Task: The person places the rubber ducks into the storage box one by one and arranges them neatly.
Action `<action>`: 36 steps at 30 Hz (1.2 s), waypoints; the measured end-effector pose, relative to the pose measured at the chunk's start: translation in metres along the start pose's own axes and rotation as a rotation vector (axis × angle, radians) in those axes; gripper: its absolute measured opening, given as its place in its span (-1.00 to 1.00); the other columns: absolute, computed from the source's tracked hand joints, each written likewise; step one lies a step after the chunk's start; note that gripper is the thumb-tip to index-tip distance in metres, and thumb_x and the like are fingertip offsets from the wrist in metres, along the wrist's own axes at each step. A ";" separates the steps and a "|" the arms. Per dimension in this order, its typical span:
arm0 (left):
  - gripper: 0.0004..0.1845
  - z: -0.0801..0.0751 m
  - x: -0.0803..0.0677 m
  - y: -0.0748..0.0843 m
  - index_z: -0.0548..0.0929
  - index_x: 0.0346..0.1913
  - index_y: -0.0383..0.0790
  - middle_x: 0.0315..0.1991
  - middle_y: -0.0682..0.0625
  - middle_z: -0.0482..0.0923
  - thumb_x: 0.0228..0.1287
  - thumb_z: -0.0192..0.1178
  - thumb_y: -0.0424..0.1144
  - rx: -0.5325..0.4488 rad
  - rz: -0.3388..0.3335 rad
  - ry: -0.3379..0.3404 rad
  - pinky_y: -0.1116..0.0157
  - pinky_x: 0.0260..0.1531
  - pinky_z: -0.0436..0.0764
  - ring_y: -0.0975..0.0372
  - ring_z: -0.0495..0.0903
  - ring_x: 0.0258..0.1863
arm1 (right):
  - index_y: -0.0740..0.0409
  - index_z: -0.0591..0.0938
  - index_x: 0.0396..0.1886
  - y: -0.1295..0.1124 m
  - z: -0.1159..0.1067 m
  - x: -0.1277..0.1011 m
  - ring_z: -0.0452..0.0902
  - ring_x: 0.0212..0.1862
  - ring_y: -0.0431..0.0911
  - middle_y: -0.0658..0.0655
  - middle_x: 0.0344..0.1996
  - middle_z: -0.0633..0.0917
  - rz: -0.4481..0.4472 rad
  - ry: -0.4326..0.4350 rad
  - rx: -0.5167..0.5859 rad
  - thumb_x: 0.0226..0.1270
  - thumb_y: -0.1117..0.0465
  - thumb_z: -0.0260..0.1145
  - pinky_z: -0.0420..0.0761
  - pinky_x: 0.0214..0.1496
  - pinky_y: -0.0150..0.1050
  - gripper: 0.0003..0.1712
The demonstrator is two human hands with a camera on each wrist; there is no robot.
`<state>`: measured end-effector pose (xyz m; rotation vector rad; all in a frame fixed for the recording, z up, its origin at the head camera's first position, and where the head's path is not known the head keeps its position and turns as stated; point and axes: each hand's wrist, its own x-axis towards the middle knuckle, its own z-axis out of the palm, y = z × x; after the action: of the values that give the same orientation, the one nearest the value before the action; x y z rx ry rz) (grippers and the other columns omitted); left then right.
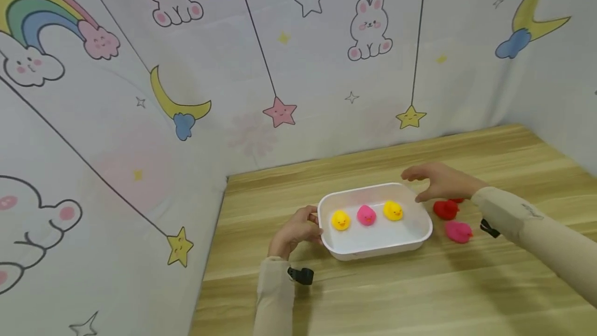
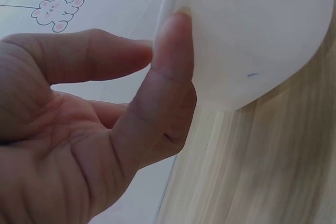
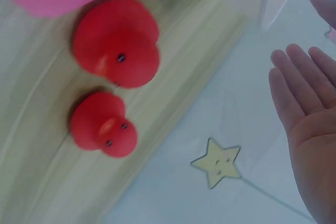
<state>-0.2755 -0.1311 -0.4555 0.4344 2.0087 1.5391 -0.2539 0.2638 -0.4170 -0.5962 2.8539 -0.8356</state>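
On the wooden table, near its left side, sits a white tray holding three toy ducks in a row — yellow duck, pink duck, second yellow duck. Left hand grips the tray's left rim; the left wrist view shows the thumb pressed against the outer wall, fingers hooked over the edge. Right hand hovers over the tray's far right corner, palm flat, fingers spread, holding nothing. Just right of the tray lie two red ducks and one more pink duck, loose on the table. Judgement: step in hand is between picks, the ducks apparently being gathered into the tray. Next move calls for the right hand to drop right to the nearest red duck and pinch its body — tray kept steady by the left.
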 end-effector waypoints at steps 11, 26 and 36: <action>-0.33 -0.002 -0.004 -0.006 0.28 0.34 -0.62 -0.09 -0.31 0.40 0.10 0.16 -0.62 -0.021 -0.006 0.013 0.09 -0.27 0.80 0.14 0.60 -0.47 | 0.34 0.50 0.35 0.044 -0.021 -0.027 0.42 0.30 0.36 0.37 0.27 0.55 0.056 0.082 0.189 0.14 0.30 0.54 0.48 0.30 0.30 -0.24; -0.33 0.000 -0.005 -0.008 0.27 0.35 -0.63 -0.13 -0.25 0.39 0.11 0.15 -0.64 -0.035 -0.011 -0.009 0.11 -0.29 0.81 0.16 0.60 -0.49 | 0.59 0.29 0.40 0.116 -0.013 -0.069 0.45 0.31 0.05 0.56 0.33 0.38 0.181 0.114 0.409 0.11 0.39 0.52 0.56 0.17 -0.48 -0.09; -0.32 0.000 -0.002 -0.003 0.26 0.36 -0.63 -0.10 -0.31 0.39 0.12 0.15 -0.64 -0.021 0.006 -0.016 0.15 -0.31 0.81 0.16 0.59 -0.48 | 0.67 0.41 0.26 0.132 -0.001 -0.068 0.53 0.20 0.08 0.55 0.20 0.52 0.179 0.132 0.255 -0.02 0.33 0.63 0.53 0.10 -0.57 -0.10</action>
<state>-0.2733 -0.1330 -0.4584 0.4434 1.9793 1.5541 -0.2366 0.3930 -0.4877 -0.2595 2.7929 -1.2205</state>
